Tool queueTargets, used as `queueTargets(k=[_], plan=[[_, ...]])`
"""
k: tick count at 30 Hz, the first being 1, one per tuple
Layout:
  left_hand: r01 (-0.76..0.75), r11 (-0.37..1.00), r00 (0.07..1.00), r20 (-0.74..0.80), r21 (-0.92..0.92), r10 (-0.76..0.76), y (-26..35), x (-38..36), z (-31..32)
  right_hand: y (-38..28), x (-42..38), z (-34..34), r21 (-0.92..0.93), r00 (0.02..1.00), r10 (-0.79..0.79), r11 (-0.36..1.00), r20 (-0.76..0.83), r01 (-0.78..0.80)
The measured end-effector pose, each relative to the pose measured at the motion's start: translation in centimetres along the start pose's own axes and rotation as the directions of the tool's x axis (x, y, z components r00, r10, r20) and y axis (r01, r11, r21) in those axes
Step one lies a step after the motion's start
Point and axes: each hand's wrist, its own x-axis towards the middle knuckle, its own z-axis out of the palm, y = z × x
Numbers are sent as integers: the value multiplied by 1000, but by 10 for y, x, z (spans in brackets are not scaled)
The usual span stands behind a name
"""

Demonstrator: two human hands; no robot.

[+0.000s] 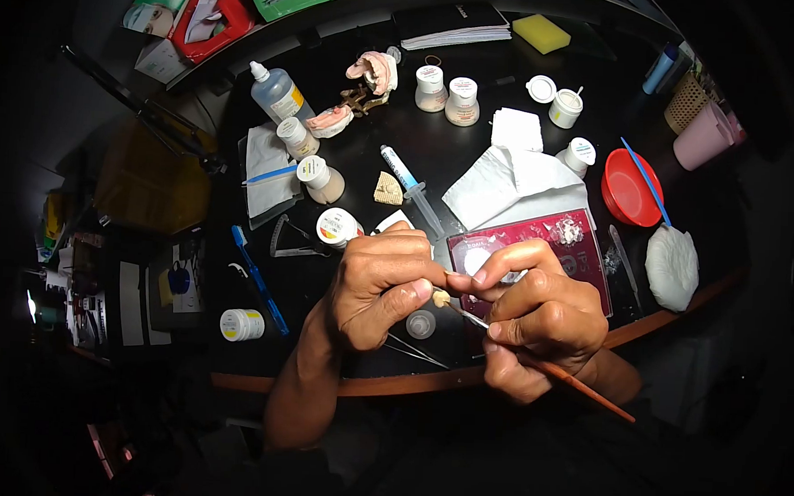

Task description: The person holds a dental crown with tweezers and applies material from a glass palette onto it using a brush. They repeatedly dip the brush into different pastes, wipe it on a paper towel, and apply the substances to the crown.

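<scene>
Pinching at the thumb and fingertips, the left hand [385, 287] holds a small cream-coloured piece [441, 298], right out at the end of its thumb. Facing it, the right hand [549, 321] grips a fine brush [585, 394], wooden handle slanting down past the palm, bristles right up at the piece; whether they touch, I cannot tell. Just below the left fingertips sits a small glass jar [420, 325], with tweezers [417, 352] lying beside it. Behind the right hand's knuckles, partly covered, comes a magenta case [597, 257] with white crumbs on top. Over to the right hand's right, a white pad [671, 271] and a red bowl [628, 194]. Beyond the left hand, a syringe [410, 191] and a white-lidded pot [338, 228]; off to its left, a blue toothbrush [261, 282]. Farthest out, past both hands, dental casts [330, 121]!
</scene>
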Motion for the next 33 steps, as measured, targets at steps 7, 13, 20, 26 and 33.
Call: queueTargets(k=[7,13,20,26,33], plan=[[-12,1000,1000,-18,-7,12,-2,-1,2,1,0,-1,20,1000,-14,1000,-6,14],[-5,1000,1000,-7,23,5,0,-1,0,-2,1,-1,16,1000,13,1000,8,-14],[-103,936,995,20,336,102,10,1,-1,5,-8,-4,174,996,93,980,2,-92],[-146,864,989,46,482,141,15,0,0,10,-10,-3,235,995,101,967,0,-98],[-146,848,988,32,509,151,19,0,1,9,-10,1,272,992,126,955,-6,-120]])
